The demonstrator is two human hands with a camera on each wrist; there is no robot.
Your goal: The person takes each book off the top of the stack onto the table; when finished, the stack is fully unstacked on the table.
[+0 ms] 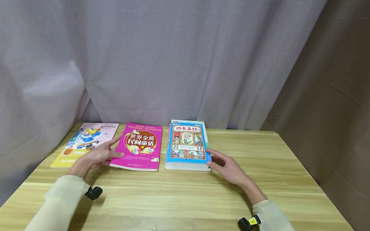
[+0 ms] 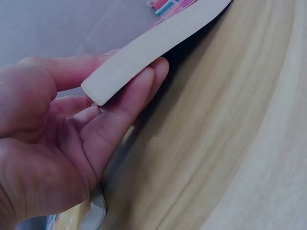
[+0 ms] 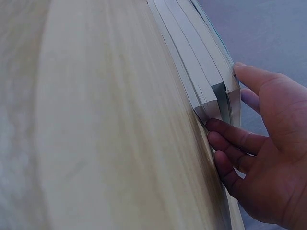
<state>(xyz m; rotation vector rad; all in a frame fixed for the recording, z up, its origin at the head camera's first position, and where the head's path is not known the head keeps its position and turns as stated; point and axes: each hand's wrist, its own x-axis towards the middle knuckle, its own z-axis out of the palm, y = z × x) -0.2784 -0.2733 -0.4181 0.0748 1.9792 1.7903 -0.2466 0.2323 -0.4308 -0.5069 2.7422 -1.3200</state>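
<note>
A magenta paperback book (image 1: 138,162) with a dark oval on its cover lies at an angle left of the table's middle. My left hand (image 1: 99,155) grips it by its left edge, thumb on the cover; in the left wrist view, fingers of the left hand (image 2: 53,120) show under the raised pale page block (image 2: 144,55). To its right stands a stack of books (image 1: 188,167), topped by a blue-bordered book (image 1: 188,146). My right hand (image 1: 231,170) holds the stack's right side. The right wrist view shows the right hand (image 3: 268,143) with its thumb near the upper edge and curled fingers at the lower corner.
Partly behind my left hand, a pink and yellow book (image 1: 65,160) lies on the left of the wooden table (image 1: 173,199). A grey curtain (image 1: 173,64) hangs behind the table, and more cloth (image 1: 332,96) hangs along the right. Each wrist wears a small black camera (image 1: 93,193).
</note>
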